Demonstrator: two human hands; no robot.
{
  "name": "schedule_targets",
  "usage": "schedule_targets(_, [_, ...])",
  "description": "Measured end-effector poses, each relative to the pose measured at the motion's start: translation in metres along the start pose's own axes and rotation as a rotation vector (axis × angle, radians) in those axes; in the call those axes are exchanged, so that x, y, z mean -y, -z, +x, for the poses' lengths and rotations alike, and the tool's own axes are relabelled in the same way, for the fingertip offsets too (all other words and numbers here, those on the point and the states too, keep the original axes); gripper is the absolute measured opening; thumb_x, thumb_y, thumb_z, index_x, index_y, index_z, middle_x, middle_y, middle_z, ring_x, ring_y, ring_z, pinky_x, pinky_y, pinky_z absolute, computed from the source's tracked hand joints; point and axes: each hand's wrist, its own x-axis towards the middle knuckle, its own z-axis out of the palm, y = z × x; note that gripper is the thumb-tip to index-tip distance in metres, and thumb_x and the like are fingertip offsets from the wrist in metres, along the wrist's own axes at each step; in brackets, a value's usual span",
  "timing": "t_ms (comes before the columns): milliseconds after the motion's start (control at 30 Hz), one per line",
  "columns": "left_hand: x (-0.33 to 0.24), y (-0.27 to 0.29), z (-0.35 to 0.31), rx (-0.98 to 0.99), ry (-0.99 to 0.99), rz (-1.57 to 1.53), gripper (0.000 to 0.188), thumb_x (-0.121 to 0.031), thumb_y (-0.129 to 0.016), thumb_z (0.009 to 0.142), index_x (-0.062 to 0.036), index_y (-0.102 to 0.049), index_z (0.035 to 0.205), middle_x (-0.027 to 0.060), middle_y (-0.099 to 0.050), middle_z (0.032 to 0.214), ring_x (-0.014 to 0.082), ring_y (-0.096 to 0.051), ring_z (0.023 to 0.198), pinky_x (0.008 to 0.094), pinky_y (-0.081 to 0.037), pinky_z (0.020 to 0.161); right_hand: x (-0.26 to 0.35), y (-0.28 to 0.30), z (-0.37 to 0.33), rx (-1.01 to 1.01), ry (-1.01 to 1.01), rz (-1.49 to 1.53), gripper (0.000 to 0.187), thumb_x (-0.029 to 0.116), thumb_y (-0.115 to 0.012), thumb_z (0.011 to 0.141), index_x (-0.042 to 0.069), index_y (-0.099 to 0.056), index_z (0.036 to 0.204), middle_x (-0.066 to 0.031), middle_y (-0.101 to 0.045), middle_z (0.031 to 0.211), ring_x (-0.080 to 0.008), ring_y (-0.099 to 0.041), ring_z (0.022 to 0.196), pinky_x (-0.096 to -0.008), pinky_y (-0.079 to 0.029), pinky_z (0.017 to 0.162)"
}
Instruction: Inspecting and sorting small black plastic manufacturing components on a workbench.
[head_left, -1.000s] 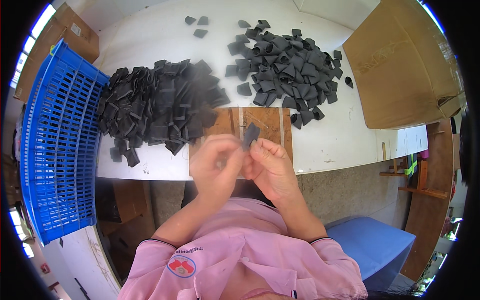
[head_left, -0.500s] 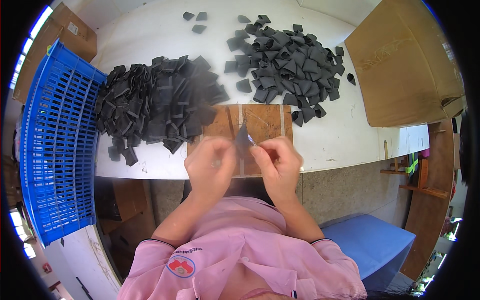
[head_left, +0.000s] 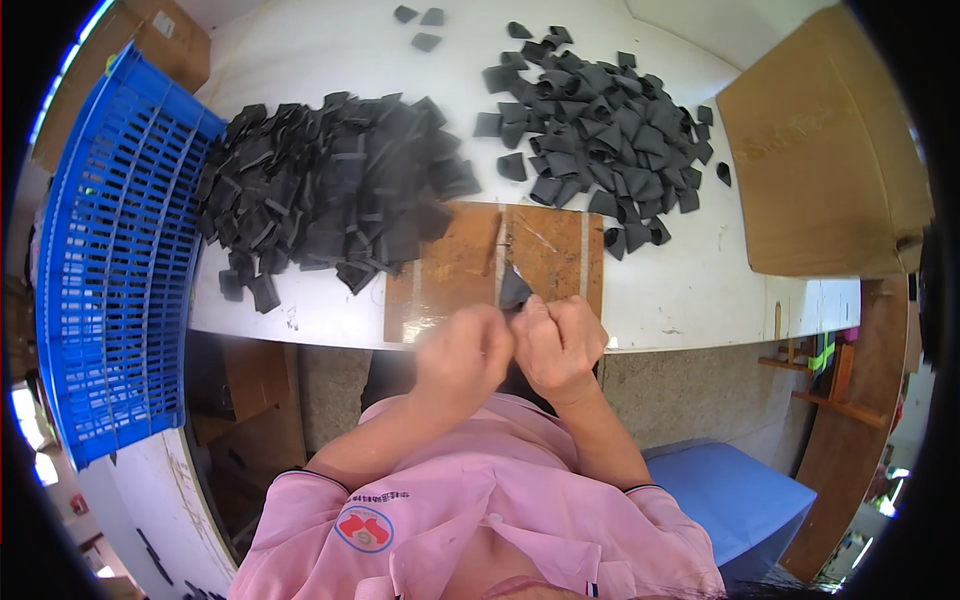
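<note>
My right hand (head_left: 558, 350) is closed over the front edge of the wooden board, its fingertips pinching a small dark grey fabric sleeve (head_left: 515, 288). The sleeve's pointed end sticks up and away from me. Beside it on the left, my left hand (head_left: 465, 358) is curled shut and blurred by motion. Its fingertips are close to the right hand, and whatever they hold is hidden. A pile of flat dark fabric pieces (head_left: 330, 180) lies ahead on the left. Many open-ended grey sleeves (head_left: 610, 130) are heaped ahead on the right.
The brown wooden board (head_left: 450, 265) lies at the front edge of the white table (head_left: 680, 290). A blue plastic crate (head_left: 120, 270) stands tilted on the left, and a large cardboard box (head_left: 825, 150) on the right. A blue stool-like block (head_left: 730, 500) is below at right.
Both hands have come nearer to me and closer together. The left hand has moved right, away from the sleeve's side; the sleeve stays in the right hand. The view has shifted slightly.
</note>
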Motion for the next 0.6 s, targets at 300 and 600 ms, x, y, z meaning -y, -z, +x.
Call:
schedule_targets(300, [0.022,-0.011,-0.001,-0.067,-0.091,-0.020,0.015,0.007,-0.060,0.067,-0.0022,-0.051,0.073,0.0054,-0.053,0.054,0.0174,-0.052,0.041,0.0272,-0.041,0.039,0.002,-0.004,-0.010,0.035,0.100,0.051,0.015,-0.001,-0.060,0.062,-0.002,-0.060,0.077,-0.0061,-0.044,0.062,-0.0168,-0.043,0.046,-0.0260,-0.034,0.040])
schedule_targets(600, [0.084,0.033,-0.013,-0.190,0.111,0.120,0.019,0.011,-0.052,0.070,0.0011,-0.053,0.086,0.0124,-0.056,0.085,0.0190,-0.053,0.066,0.0247,-0.043,0.055,-0.057,0.019,0.052,-0.130,-0.836,0.425,0.012,0.002,-0.053,0.079,-0.002,-0.060,0.088,-0.0023,-0.053,0.066,-0.0084,-0.045,0.054,-0.0225,-0.037,0.049])
